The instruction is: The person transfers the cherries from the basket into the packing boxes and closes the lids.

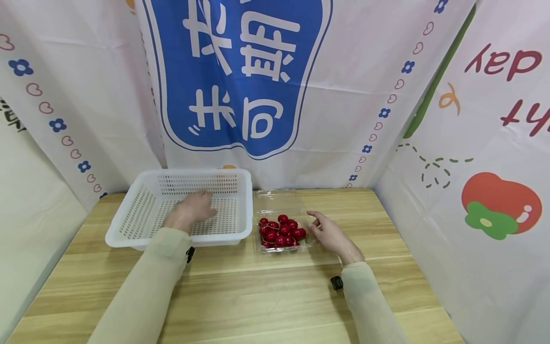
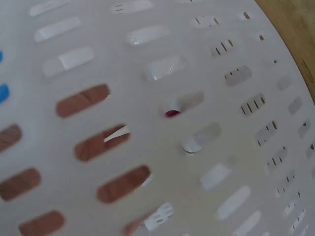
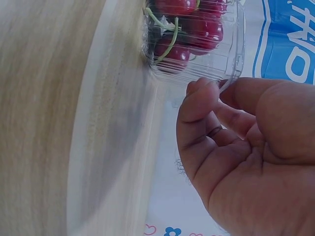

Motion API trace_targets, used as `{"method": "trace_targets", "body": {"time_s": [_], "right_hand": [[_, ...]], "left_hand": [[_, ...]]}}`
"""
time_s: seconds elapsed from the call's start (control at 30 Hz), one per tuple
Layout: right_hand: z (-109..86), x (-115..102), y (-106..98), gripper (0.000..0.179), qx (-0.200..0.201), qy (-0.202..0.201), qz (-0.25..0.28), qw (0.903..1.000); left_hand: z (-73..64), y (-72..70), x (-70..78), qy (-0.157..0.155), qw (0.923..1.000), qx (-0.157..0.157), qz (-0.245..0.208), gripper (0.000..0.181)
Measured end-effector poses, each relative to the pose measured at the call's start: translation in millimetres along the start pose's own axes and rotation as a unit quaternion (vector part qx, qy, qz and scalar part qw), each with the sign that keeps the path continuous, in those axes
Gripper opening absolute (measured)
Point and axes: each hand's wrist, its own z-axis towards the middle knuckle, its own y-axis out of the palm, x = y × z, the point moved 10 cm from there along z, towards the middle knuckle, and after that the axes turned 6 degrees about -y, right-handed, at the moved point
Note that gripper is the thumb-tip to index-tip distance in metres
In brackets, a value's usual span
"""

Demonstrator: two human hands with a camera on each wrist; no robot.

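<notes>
A clear plastic clamshell box sits open on the table, its lid lying back. Red cherries with green stems fill it. My right hand pinches the box's right rim between thumb and index finger, as the right wrist view shows up close. Over on the left, my left hand is inside a white slotted plastic basket, slightly blurred, fingers loosely extended. The left wrist view sees the basket's slotted wall, with skin and one small dark red spot showing through slots.
A wooden table carries the basket and box side by side near its back edge. White printed cloths hang behind and at the sides. A small black item is by the right sleeve.
</notes>
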Motion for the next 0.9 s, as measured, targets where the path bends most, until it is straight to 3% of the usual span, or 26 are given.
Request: {"method": "trace_targets", "body": {"time_s": [0.13, 0.4, 0.53, 0.9], "right_hand": [[0.5, 1.0, -0.4, 0.056, 0.0, 0.002, 0.003, 1.0], [1.8, 0.9, 0.9, 0.056, 0.0, 0.0, -0.002, 1.0], [1.4, 0.7, 1.0, 0.056, 0.001, 0.002, -0.005, 1.0], [0.2, -0.5, -0.5, 0.056, 0.002, 0.002, -0.009, 1.0]], "left_hand": [[-1.3, 3.4, -2.7, -0.01, 0.9998, -0.017, 0.008, 0.076], [-1.3, 1.2, -4.0, -0.007, 0.9994, -0.006, 0.033, 0.064], [-3.9, 3.4, -5.7, -0.01, 0.9989, -0.021, 0.041, 0.054], [-12.6, 15.1, -17.0, -0.079, 0.993, -0.087, -0.013, 0.019]]}}
